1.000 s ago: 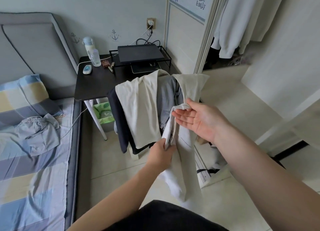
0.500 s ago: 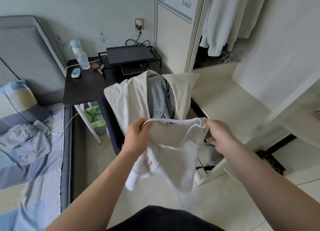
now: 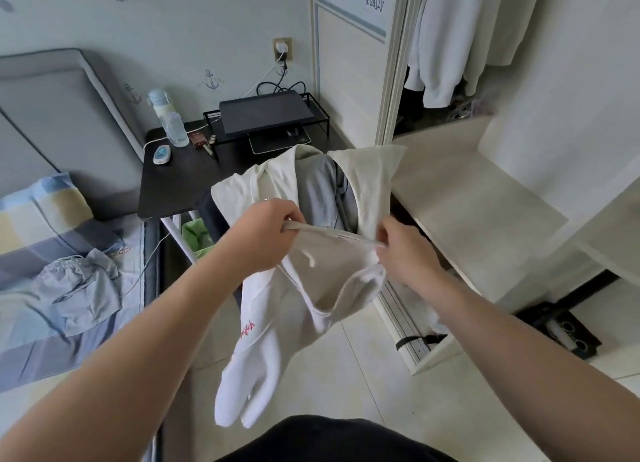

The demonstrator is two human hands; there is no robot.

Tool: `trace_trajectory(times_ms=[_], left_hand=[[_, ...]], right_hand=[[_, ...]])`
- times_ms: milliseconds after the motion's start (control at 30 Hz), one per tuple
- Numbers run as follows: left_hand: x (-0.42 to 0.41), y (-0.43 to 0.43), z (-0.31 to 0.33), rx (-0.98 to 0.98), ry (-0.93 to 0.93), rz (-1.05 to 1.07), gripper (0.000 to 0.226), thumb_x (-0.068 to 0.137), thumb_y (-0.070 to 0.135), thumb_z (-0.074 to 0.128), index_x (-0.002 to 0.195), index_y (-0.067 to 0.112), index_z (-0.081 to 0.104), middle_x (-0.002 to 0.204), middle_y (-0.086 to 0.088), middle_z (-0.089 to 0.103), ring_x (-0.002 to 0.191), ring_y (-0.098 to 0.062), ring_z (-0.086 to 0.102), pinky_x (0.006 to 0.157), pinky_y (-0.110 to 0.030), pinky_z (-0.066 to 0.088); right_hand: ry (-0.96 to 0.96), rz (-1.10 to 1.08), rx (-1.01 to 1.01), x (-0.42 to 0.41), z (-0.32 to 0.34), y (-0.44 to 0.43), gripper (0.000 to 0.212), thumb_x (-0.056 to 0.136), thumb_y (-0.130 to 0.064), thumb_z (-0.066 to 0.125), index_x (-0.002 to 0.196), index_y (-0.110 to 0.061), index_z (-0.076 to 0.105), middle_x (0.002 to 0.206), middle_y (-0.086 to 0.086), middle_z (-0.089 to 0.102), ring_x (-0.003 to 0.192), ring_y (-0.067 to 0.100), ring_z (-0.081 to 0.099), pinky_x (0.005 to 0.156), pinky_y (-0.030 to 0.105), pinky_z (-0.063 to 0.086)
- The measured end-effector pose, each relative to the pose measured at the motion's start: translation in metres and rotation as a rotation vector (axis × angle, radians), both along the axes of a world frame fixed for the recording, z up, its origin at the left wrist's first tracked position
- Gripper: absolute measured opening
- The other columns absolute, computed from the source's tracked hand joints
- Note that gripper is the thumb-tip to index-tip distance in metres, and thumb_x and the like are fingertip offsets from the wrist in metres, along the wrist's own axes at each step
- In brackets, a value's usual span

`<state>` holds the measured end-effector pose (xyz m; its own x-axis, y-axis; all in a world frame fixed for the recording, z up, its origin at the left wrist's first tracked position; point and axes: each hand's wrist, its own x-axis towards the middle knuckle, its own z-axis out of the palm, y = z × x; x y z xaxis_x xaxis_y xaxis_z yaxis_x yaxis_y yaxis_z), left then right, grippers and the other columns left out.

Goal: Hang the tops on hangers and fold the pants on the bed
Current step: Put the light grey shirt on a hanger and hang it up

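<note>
White garment (image 3: 263, 326) now hangs spread btwn both hands, mid-air in front of the chair pile (image 3: 367, 181); 1 s ago it was a bunched strip w/ the right palm flat open. Left hand (image 3: 266, 233) & right hand (image 3: 405, 253): fingers curled, clamped on its band, pulled taut. Drawstring + 2 leg-like tubes, so prob. pants; next stop looks like the bed (image 3: 34, 350), off left. Count: 1 garment in hands, at least 3 on pile (cream, grey, dark), 1 grey piece (image 3: 76, 288) on bed, 0 hangers seen.
</note>
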<state>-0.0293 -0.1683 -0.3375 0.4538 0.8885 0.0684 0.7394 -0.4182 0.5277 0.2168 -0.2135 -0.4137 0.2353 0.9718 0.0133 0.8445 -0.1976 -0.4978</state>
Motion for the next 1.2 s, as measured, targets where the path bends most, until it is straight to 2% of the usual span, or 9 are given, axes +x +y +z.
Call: trace_trajectory(times_ms=[167, 267, 367, 500, 567, 733, 800, 933, 1200], left_hand=[[-0.005, 0.035, 0.008, 0.05, 0.2, 0.03, 0.03, 0.084, 0.003, 0.046, 0.077, 0.029, 0.056, 0.087, 0.011, 0.047, 0.085, -0.014, 0.047, 0.069, -0.025, 0.034], [0.006, 0.054, 0.011, 0.056, 0.274, 0.024, 0.03, 0.083, 0.003, 0.044, 0.065, 0.025, 0.053, 0.071, 0.006, 0.053, 0.067, -0.015, 0.049, 0.054, -0.025, 0.032], [0.025, 0.075, 0.012, -0.031, 0.094, 0.007, 0.02, 0.082, 0.006, 0.045, 0.064, 0.013, 0.05, 0.054, 0.009, 0.046, 0.057, -0.012, 0.042, 0.047, -0.019, 0.029], [0.069, 0.102, 0.029, -0.191, -0.336, -0.074, 0.021, 0.08, 0.027, 0.04, 0.068, 0.013, 0.05, 0.067, 0.01, 0.045, 0.062, -0.011, 0.043, 0.06, -0.032, 0.036], [0.098, 0.12, 0.047, -0.197, -0.471, -0.111, 0.018, 0.079, 0.026, 0.04, 0.063, 0.018, 0.043, 0.064, 0.007, 0.04, 0.058, -0.013, 0.038, 0.056, -0.032, 0.031], [0.178, 0.18, 0.119, -0.098, -0.596, -0.315, 0.03, 0.084, 0.032, 0.042, 0.073, 0.005, 0.042, 0.068, 0.0, 0.038, 0.063, -0.014, 0.036, 0.061, -0.033, 0.029], [0.214, 0.204, 0.156, -0.041, -0.643, -0.406, 0.036, 0.089, 0.035, 0.043, 0.078, 0.001, 0.046, 0.069, -0.001, 0.04, 0.063, -0.013, 0.039, 0.06, -0.031, 0.031], [0.291, 0.249, 0.236, 0.105, -0.698, -0.52, 0.037, 0.103, 0.032, 0.049, 0.07, 0.016, 0.042, 0.063, 0.006, 0.041, 0.054, -0.009, 0.038, 0.056, -0.032, 0.031], [0.409, 0.296, 0.387, 0.328, -0.775, -0.683, 0.043, 0.105, 0.03, 0.047, 0.065, 0.017, 0.041, 0.058, 0.005, 0.042, 0.055, -0.013, 0.042, 0.053, -0.031, 0.029]], right_hand=[[-0.072, -0.13, 0.168, 0.051, 0.011, 0.019, 0.021, 0.08, -0.005, 0.057, 0.084, -0.025, 0.052, 0.069, -0.01, 0.05, 0.067, 0.025, 0.051, 0.055, 0.032, 0.032], [0.021, -0.203, 0.253, 0.075, 0.032, 0.034, 0.02, 0.082, -0.006, 0.059, 0.085, -0.026, 0.056, 0.076, -0.007, 0.06, 0.073, 0.025, 0.056, 0.059, 0.032, 0.037], [0.114, -0.23, 0.34, 0.096, 0.055, 0.048, 0.018, 0.085, -0.003, 0.058, 0.089, -0.02, 0.065, 0.084, -0.002, 0.068, 0.079, 0.026, 0.06, 0.067, 0.036, 0.048], [0.204, -0.268, 0.51, 0.133, 0.093, 0.067, 0.018, 0.089, -0.006, 0.059, 0.085, -0.023, 0.064, 0.077, -0.01, 0.065, 0.075, 0.016, 0.06, 0.066, 0.029, 0.044], [0.209, -0.305, 0.617, 0.152, 0.118, 0.077, 0.021, 0.088, -0.005, 0.058, 0.086, -0.026, 0.063, 0.077, -0.012, 0.064, 0.071, 0.01, 0.057, 0.065, 0.021, 0.043], [0.141, -0.416, 0.802, 0.206, 0.19, 0.104, 0.021, 0.089, 0.0, 0.055, 0.089, -0.018, 0.066, 0.079, -0.004, 0.064, 0.076, 0.014, 0.056, 0.069, 0.025, 0.041], [0.102, -0.474, 0.859, 0.228, 0.225, 0.114, 0.024, 0.089, 0.001, 0.056, 0.087, -0.022, 0.064, 0.075, -0.01, 0.062, 0.073, 0.008, 0.054, 0.064, 0.013, 0.04], [0.053, -0.594, 0.933, 0.266, 0.302, 0.134, 0.022, 0.087, 0.0, 0.054, 0.084, -0.018, 0.066, 0.075, -0.014, 0.063, 0.075, 0.01, 0.057, 0.061, 0.007, 0.039], [-0.092, -0.786, 1.063, 0.314, 0.444, 0.168, 0.029, 0.082, 0.003, 0.049, 0.085, -0.021, 0.065, 0.081, -0.011, 0.063, 0.081, 0.014, 0.058, 0.057, 0.004, 0.036]])
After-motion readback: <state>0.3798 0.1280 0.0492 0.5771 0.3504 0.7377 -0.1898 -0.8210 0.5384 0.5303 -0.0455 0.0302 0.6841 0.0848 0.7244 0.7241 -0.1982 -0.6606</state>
